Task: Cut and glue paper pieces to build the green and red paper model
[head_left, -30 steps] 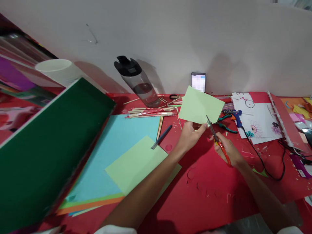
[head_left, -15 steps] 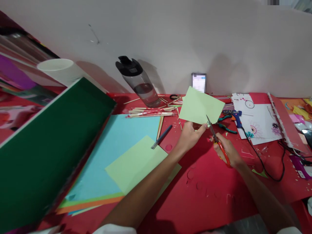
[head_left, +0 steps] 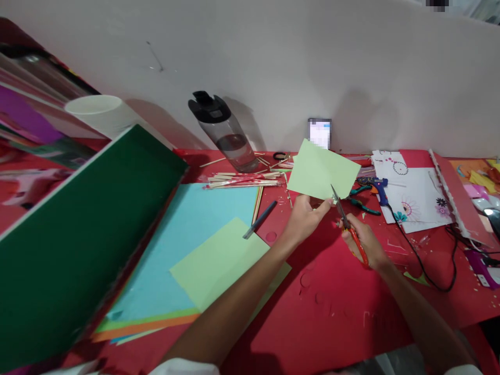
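Observation:
My left hand [head_left: 307, 219] pinches the lower edge of a pale green sheet of paper [head_left: 322, 169], which is held up above the red table. In my right hand [head_left: 365, 240] is a pair of scissors [head_left: 356, 239] with red-orange handles. Its blades point up and to the left and lie at the paper's lower edge, close to my left thumb. A second pale green sheet [head_left: 219, 265] lies on light blue paper [head_left: 172, 250] under my left forearm. Across its upper corner rests a dark pen-like stick [head_left: 260, 219].
A tilted water bottle [head_left: 230, 135] and a phone [head_left: 319, 134] are near the wall. Thin wooden sticks [head_left: 242, 180], pliers [head_left: 365, 203] and a blue glue gun [head_left: 380, 190] with a trailing cord lie beyond my hands. A large green board [head_left: 89, 239] leans at the left.
The hands, paper and scissors keep almost the same pose. The whole view has shifted very slightly.

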Demonstrator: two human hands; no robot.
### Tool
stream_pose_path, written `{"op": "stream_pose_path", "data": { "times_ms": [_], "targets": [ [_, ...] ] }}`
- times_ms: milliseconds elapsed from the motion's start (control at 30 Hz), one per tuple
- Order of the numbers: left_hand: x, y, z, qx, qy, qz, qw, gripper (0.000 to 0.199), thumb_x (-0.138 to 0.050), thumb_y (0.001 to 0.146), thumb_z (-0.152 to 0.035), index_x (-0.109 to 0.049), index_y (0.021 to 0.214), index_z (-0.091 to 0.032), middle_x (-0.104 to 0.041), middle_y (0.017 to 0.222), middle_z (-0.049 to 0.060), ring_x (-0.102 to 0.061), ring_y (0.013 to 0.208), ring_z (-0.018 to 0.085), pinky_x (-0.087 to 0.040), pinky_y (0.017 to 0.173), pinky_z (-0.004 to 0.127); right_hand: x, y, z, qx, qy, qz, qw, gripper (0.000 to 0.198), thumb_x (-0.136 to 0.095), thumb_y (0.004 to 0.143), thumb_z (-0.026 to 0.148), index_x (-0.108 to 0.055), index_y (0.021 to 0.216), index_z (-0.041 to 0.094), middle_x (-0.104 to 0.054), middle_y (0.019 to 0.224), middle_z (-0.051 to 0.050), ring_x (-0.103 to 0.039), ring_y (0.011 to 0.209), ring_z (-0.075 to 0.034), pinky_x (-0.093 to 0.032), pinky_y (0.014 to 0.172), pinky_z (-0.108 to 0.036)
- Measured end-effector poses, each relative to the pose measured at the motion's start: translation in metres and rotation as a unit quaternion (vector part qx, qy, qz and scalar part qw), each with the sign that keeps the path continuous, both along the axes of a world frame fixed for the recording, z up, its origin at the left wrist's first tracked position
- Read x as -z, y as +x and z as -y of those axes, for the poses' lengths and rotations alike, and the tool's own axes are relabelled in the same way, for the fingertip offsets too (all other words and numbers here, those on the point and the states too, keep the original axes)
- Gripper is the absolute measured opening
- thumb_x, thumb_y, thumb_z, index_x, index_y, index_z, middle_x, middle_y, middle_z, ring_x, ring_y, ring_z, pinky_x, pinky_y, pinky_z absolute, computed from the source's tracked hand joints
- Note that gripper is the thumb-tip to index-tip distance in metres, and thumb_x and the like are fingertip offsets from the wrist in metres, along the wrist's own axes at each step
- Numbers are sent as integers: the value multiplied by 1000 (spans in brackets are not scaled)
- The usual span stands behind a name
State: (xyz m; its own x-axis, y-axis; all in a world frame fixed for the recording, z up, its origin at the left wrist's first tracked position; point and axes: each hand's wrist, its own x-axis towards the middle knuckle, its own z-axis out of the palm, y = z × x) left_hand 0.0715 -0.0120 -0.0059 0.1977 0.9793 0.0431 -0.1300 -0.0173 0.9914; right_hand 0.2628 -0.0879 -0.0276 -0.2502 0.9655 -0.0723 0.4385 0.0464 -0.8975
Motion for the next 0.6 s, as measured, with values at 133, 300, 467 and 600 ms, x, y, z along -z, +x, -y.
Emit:
{"op": "stream_pose_path", "data": {
  "times_ms": [133, 300, 467, 600],
  "targets": [
    [0, 0, 0, -1, -1, -4, 1000, 28, -77, 81, -41, -71, 94, -17, -81, 105, 14, -76, 99, 28, -58, 84, 38, 0, -1, 0, 2, 4, 4, 1000, 44, -54, 102, 66, -55, 105, 23, -50, 67, 6, -42, 54, -12, -31, 52, -23],
    [-2, 0, 1, 0, -7, -1, 1000, 28, -77, 80, -40, -71, 94, -16, -81, 97, 13, -76, 90, 26, -58, 81, 38, 1, -1, -1, 1, 30, 11, 999, 47, -53, 102, 69, -55, 104, 22, -51, 73, 5, -42, 59, -12, -32, 56, -24],
    [-3, 0, 2, -4, -13, -3, 1000, 25, -76, 82, -40, -72, 92, -17, -81, 97, 13, -76, 95, 27, -60, 83, 38, 1, -2, -1, 1, 30, 8, 1000, 45, -54, 102, 68, -55, 103, 23, -49, 70, 6, -39, 58, -12, -31, 56, -25],
    [-3, 0, 2, -12, -17, 1, 1000, 27, -78, 81, -40, -74, 95, -17, -81, 94, 12, -77, 102, 28, -60, 85, 39, 1, -2, -1, 0, 17, -8, 1000, 47, -54, 101, 70, -54, 103, 23, -48, 69, 6, -40, 56, -12, -30, 53, -24]
  ]
}}
